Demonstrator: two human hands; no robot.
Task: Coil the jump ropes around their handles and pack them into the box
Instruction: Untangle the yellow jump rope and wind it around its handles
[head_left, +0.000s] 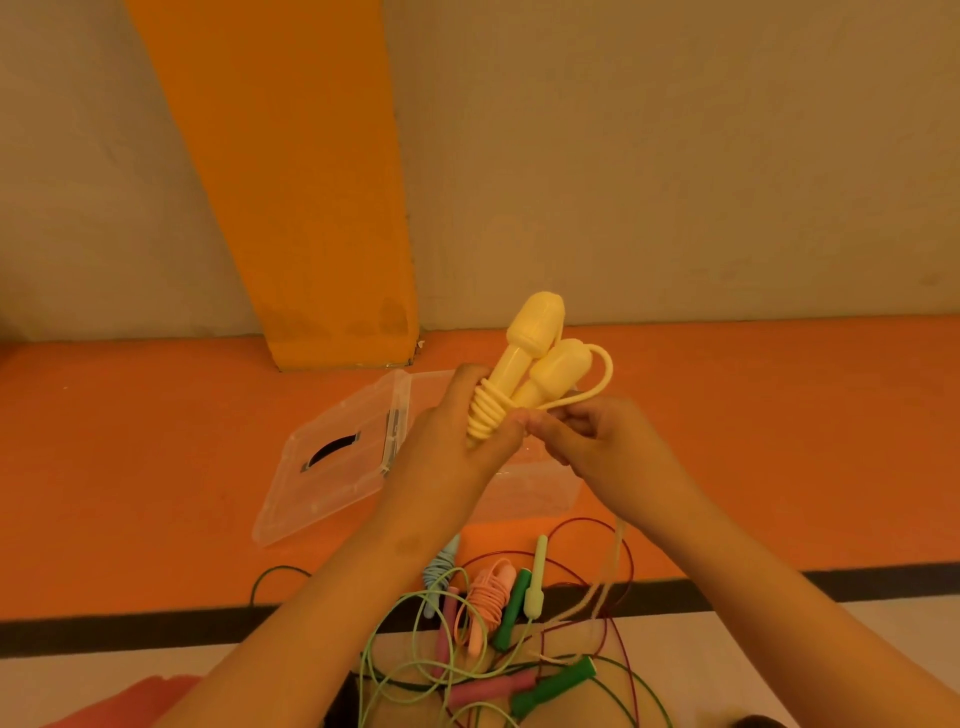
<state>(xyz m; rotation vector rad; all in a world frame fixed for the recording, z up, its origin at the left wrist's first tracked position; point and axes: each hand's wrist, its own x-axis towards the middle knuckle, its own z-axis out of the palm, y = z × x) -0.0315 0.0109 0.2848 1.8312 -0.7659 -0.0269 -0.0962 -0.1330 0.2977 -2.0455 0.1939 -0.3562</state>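
Gripping the two yellow handles (524, 364) over the box (550, 491), the left hand (452, 447) curls its fingers round them and the rope (485, 415) coiled at their lower end, forearm angled up from the near side. The right hand (597, 441), also over the box, pinches the rope's loose loop between thumb and fingertips. Other ropes (488, 597) lie tangled nearer the person than the box.

We find no text, label, brand, number or sign that we can read anywhere in this view.
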